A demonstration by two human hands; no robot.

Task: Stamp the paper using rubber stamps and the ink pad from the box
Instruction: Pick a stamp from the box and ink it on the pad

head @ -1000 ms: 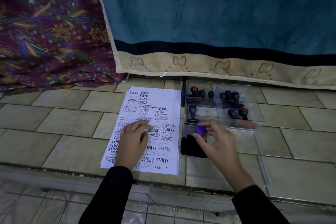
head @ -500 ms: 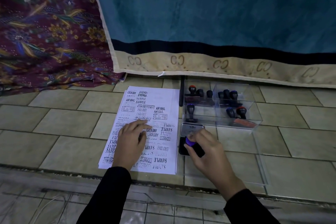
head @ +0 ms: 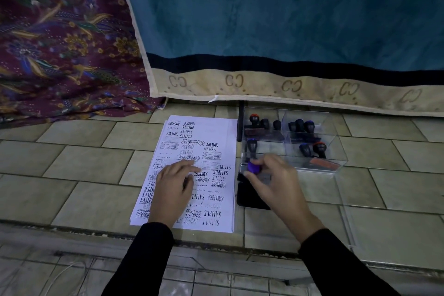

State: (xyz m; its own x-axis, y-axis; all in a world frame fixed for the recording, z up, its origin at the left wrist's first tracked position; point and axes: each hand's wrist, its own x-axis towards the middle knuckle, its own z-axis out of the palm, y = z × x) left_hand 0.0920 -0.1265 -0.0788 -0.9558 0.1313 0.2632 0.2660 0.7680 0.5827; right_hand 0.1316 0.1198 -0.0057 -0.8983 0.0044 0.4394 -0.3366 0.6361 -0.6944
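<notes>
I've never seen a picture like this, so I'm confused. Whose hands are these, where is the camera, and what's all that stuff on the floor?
The camera sits on a person's head and looks down, so you see their own two hands and black sleeves. The left hand lies flat on the paper, a small stack of white sheets already covered with stamped words like SAMPLE and AIR MAIL. The fingers of the right hand pinch a stamp with a purple top, held over the dark ink pad. Behind it is a clear plastic box with more stamps inside. Everything lies on a tiled floor, and colourful cloths hang behind.
</notes>
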